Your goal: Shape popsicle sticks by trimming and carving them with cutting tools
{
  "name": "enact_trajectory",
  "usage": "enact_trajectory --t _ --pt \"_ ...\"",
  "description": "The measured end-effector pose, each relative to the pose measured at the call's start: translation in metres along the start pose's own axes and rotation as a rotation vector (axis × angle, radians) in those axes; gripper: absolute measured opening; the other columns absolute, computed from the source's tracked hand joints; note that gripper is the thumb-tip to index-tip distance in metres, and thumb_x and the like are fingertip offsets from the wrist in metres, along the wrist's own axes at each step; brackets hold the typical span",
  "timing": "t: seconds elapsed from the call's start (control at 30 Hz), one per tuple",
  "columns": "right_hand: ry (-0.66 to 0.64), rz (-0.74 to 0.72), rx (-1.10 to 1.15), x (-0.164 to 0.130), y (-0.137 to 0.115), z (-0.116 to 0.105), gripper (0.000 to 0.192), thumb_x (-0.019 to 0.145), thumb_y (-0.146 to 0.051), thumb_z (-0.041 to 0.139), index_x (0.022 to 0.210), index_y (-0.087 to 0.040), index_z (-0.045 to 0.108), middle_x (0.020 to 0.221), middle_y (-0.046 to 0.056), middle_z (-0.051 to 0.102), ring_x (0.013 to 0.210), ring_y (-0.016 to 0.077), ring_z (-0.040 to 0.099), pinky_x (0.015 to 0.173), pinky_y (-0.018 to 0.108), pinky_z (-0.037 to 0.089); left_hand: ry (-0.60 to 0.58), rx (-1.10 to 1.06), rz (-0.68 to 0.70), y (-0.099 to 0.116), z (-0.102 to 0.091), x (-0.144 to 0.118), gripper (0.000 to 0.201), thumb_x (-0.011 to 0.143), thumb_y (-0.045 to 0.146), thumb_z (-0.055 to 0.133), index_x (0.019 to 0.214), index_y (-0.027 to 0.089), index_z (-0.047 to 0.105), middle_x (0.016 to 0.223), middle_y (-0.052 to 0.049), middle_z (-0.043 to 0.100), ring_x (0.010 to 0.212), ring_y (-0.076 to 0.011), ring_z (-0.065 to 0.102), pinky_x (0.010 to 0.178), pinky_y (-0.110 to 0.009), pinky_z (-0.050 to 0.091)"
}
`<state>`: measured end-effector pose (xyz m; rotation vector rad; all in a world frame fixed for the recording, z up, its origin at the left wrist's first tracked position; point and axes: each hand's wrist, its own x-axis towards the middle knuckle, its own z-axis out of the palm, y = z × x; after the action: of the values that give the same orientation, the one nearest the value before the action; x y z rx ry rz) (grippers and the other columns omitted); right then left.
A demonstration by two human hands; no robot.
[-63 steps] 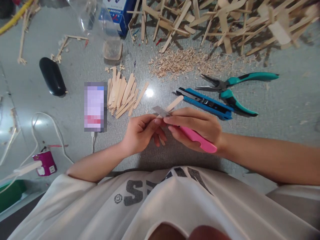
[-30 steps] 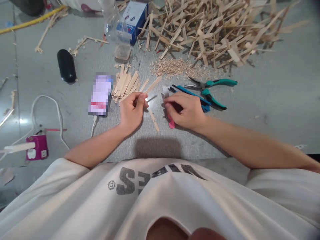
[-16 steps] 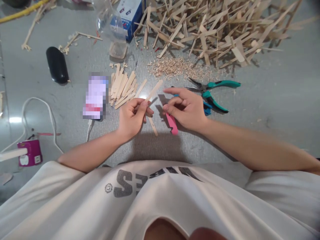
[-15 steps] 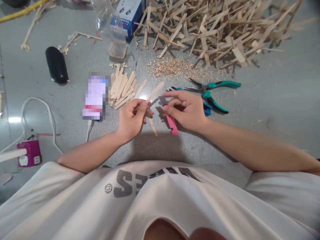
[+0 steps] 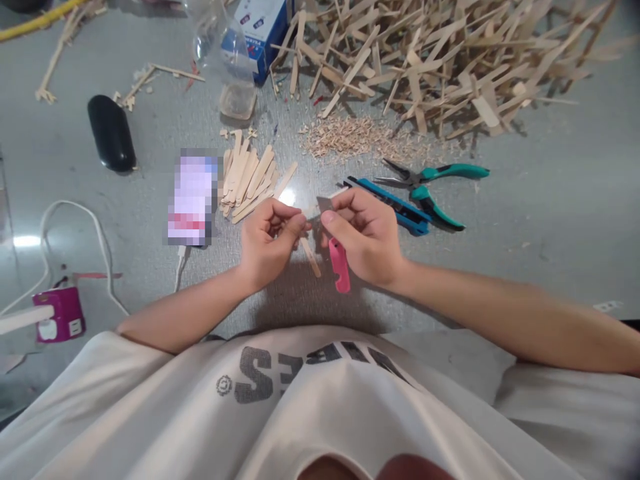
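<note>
My left hand [image 5: 270, 240] pinches a wooden craft stick [image 5: 311, 212] between thumb and fingers, just above the grey floor. My right hand [image 5: 363, 233] grips a pink utility knife [image 5: 341, 265], its grey blade [image 5: 325, 203] pointing up-left and meeting the stick between the two hands. Much of the stick is hidden by my fingers. Another loose stick [image 5: 311, 257] lies on the floor under the hands.
A small stack of sticks [image 5: 247, 177] and a phone [image 5: 191, 199] lie to the left. A blue utility knife [image 5: 395, 208] and teal pliers [image 5: 435, 183] lie to the right. Wood chips [image 5: 350, 137], a large stick pile [image 5: 425, 60], a black case [image 5: 111, 141], a cable [image 5: 75, 233].
The hands have come together: the stick, held out up-right half a second ago, is now drawn in against the knife blade. The right hand's fingers have curled shut around the pink knife.
</note>
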<state>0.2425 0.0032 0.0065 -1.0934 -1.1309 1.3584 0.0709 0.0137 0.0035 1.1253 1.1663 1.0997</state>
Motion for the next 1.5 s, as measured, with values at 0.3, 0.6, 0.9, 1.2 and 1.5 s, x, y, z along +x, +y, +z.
enact_trajectory --t 0.3,0.6,0.9,1.2,1.5 --pt "0.102 -0.371 -0.067 0.014 0.018 -0.002 0.031 0.099 -0.047 0.08 0.086 -0.023 0.065 0.074 0.0 0.067 0.064 0.0127 0.065 0.059 0.026 0.054 0.005 -0.057 -0.011 -0.002 0.0 0.0 0.044 0.077 0.053 0.097 0.085 0.018 0.071 0.076 -0.003 0.079 0.063 -0.0121 0.073 0.062 -0.023 0.06" --pt "0.013 -0.298 -0.135 0.012 0.016 -0.015 0.01 0.098 -0.028 0.077 0.09 -0.022 0.077 0.099 0.008 0.078 0.075 0.016 0.071 0.061 0.03 0.056 -0.202 -0.021 -0.065 -0.006 -0.006 -0.005 0.046 0.09 0.04 0.09 0.121 0.021 0.061 0.079 0.0 0.082 0.062 -0.0131 0.076 0.06 -0.023 0.06" --pt "-0.158 -0.232 -0.248 0.007 -0.001 -0.02 0.012 0.098 -0.022 0.072 0.088 -0.023 0.079 0.099 0.007 0.081 0.075 0.0156 0.071 0.06 0.03 0.051 -0.328 -0.06 -0.053 -0.004 -0.009 -0.005 0.081 0.093 0.038 0.087 0.158 0.032 0.039 0.077 0.007 0.079 0.063 -0.016 0.079 0.065 -0.03 0.067" --pt "-0.16 -0.124 -0.238 0.004 -0.013 -0.018 0.011 0.098 -0.022 0.073 0.092 -0.025 0.082 0.095 0.003 0.081 0.069 0.0137 0.067 0.058 0.028 0.049 -0.057 0.051 0.079 -0.006 -0.004 0.003 0.05 0.08 0.042 0.097 0.107 0.023 0.059 0.071 0.006 0.076 0.06 -0.0128 0.075 0.06 -0.022 0.059" --pt "0.16 -0.361 -0.121 -0.002 -0.004 -0.012 0.017 0.1 -0.035 0.077 0.088 -0.024 0.073 0.098 0.007 0.075 0.071 0.0145 0.064 0.056 0.03 0.048 0.127 0.271 0.234 -0.006 -0.008 0.007 0.037 0.095 0.053 0.083 0.087 0.019 0.07 0.075 -0.002 0.076 0.056 -0.0084 0.062 0.053 -0.021 0.047"
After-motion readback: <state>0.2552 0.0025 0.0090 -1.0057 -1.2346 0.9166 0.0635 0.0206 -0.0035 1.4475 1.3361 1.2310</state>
